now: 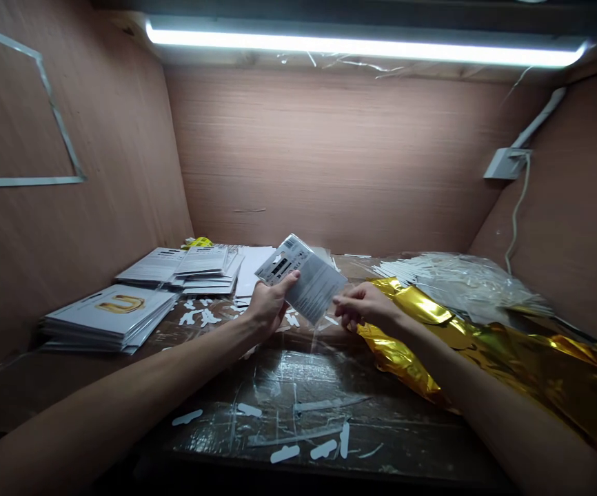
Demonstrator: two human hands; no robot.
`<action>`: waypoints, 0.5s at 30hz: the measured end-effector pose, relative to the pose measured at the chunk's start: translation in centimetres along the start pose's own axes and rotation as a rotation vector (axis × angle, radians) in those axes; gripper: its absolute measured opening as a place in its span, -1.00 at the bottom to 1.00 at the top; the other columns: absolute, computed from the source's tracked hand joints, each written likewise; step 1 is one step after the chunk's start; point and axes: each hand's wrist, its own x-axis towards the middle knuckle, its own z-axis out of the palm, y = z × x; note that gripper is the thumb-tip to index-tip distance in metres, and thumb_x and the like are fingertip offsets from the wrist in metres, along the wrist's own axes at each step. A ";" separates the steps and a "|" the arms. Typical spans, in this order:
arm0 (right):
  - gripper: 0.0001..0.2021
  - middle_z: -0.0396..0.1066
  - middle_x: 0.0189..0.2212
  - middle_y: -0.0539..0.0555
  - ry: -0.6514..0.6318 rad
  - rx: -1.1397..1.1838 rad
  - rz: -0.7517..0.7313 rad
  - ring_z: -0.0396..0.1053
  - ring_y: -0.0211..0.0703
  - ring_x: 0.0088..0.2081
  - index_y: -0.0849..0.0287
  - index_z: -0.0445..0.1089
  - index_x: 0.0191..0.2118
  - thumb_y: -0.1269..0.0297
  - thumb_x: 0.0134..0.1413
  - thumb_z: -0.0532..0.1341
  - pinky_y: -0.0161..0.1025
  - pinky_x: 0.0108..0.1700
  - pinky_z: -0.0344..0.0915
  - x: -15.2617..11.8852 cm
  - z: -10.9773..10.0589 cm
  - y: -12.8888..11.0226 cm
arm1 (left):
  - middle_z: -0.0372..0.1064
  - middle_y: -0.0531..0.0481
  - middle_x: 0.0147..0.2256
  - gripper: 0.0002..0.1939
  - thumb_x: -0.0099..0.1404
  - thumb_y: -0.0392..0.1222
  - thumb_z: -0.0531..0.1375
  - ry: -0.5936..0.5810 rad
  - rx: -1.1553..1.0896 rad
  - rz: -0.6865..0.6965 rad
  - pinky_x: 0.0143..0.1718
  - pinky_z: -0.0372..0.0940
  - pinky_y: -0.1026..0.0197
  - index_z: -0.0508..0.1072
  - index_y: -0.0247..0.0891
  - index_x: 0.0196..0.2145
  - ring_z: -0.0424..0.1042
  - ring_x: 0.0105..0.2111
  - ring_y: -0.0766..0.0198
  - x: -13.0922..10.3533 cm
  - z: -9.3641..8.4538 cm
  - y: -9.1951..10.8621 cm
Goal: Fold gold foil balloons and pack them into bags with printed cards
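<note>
Tilted in front of me is a printed card in a clear plastic sleeve (314,286), its text side, barcode and hanging-hole cutout facing me. My left hand (270,303) grips it at the lower left, thumb on top. At its lower right edge, my right hand (363,303) is closed with fingers pinched together; whether the fingertips hold the sleeve's edge is hidden. Crumpled gold foil (407,358) lies beneath and beside my right hand and forearm.
Stacks of sleeved cards stand at left, the front one showing a gold letter U (120,303). White paper cutouts (205,317) are scattered over the dark tabletop (257,372). A clear bag with white sticks (453,275) lies back right. Wooden panels enclose the bench beneath a tube light (371,49).
</note>
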 end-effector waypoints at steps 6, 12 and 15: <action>-0.69 0.61 -0.34 0.23 0.521 -0.700 0.124 0.56 -0.04 -0.32 0.28 0.60 -0.29 0.22 0.23 0.14 -0.25 -0.31 0.38 2.5 -11.2 2.0 | 0.58 -0.21 -0.12 -0.72 0.16 -0.33 0.42 0.089 0.080 -0.003 -0.33 0.53 0.22 0.58 -0.37 -0.14 0.59 -0.26 0.14 0.7 -0.5 0.9; -0.91 0.59 -0.19 0.22 0.475 -1.014 0.376 0.51 0.04 -0.04 0.26 0.59 -0.28 0.40 0.15 0.30 -0.14 0.02 0.36 6.7 -15.3 5.6 | 0.57 -0.23 -0.08 -0.74 0.20 -0.37 0.38 0.085 0.105 -0.039 -0.32 0.53 0.24 0.58 -0.39 -0.12 0.59 -0.24 0.14 0.0 -0.2 1.1; -0.80 0.52 -0.08 0.18 0.447 -1.096 0.501 0.49 -0.03 -0.04 0.28 0.51 -0.11 0.25 0.24 0.32 -0.01 0.04 0.41 8.3 -15.4 7.2 | 0.57 -0.21 -0.08 -0.77 0.22 -0.37 0.37 0.079 0.101 -0.053 -0.30 0.53 0.23 0.58 -0.37 -0.13 0.59 -0.24 0.15 -0.1 -0.2 1.1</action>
